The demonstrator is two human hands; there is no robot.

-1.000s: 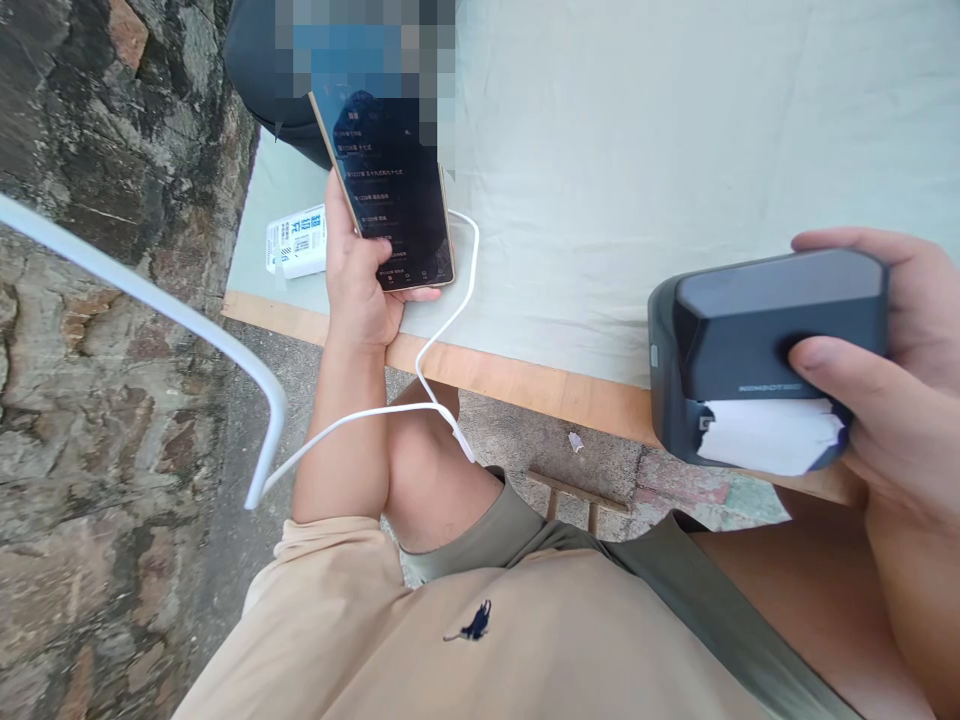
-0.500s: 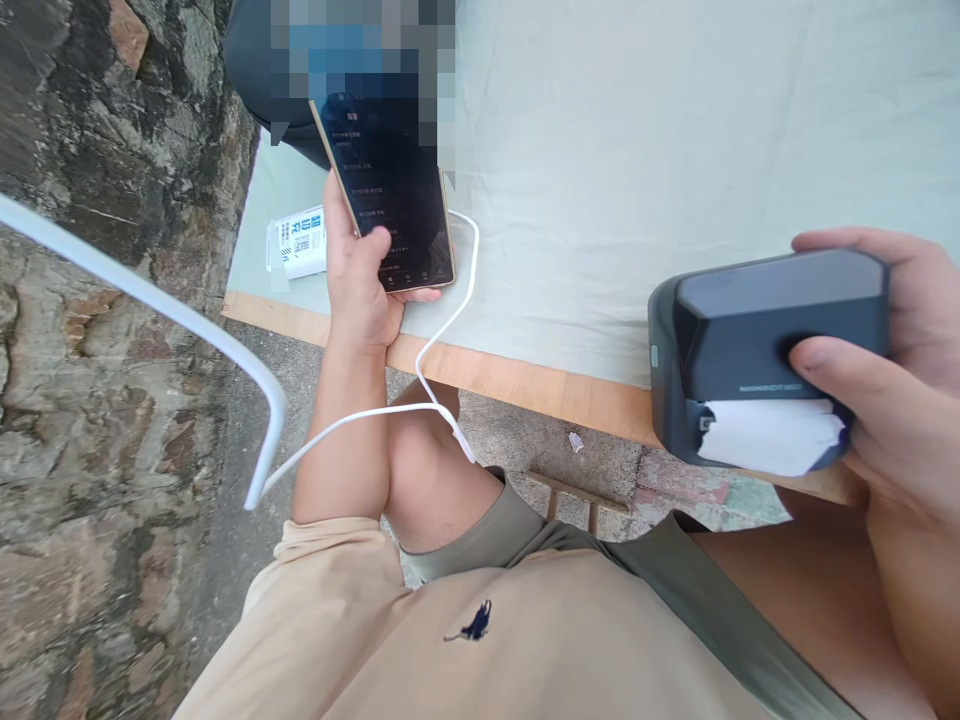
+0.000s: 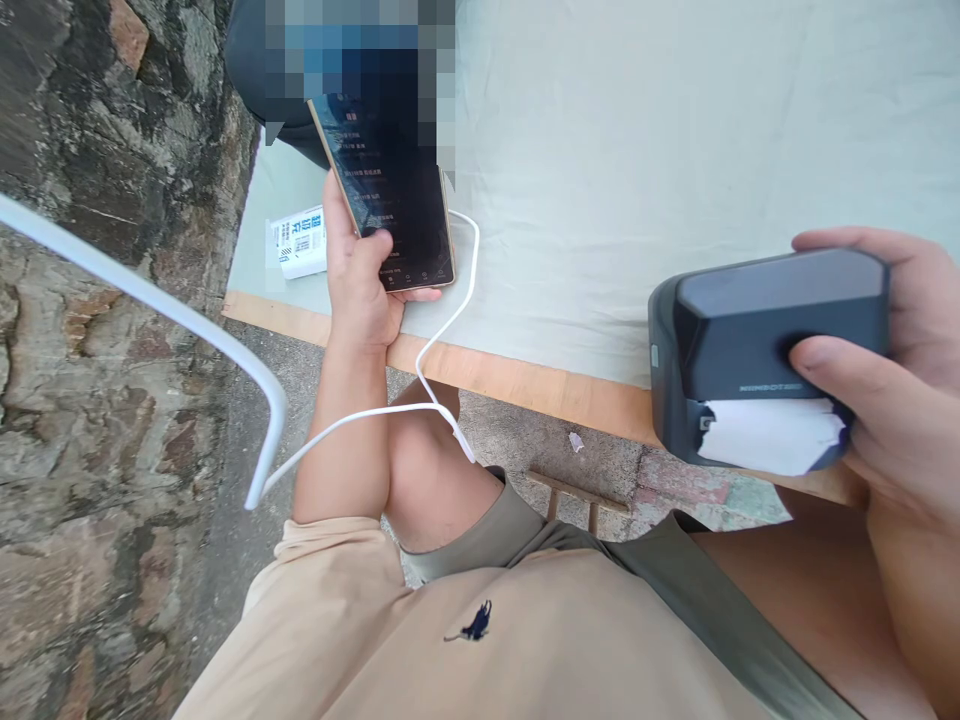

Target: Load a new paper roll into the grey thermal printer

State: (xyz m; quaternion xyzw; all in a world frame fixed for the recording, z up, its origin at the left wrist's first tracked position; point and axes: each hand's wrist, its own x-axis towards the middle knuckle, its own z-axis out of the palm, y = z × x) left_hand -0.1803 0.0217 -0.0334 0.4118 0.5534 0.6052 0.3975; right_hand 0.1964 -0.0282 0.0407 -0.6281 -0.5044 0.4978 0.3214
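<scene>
My left hand is closed around a smartphone with a dark screen that shows a list of text. The thumb lies on the lower left of the screen, and the phone's top is hidden by a blurred patch. At the right, my right hand grips a dark label printer, its thumb across the top face. A strip of white label paper with a torn edge sticks out of the printer's near side. Just left of the phone, a white box with blue print rests on the table.
A pale cloth covers the table, whose wooden edge runs in front of me. A white cable loops from beside the phone over the edge. A stone wall stands at the left. A paper scrap lies on the ground.
The list on the phone's screen has scrolled, showing different lines. Both hands, the phone and the label printer stay in place.
</scene>
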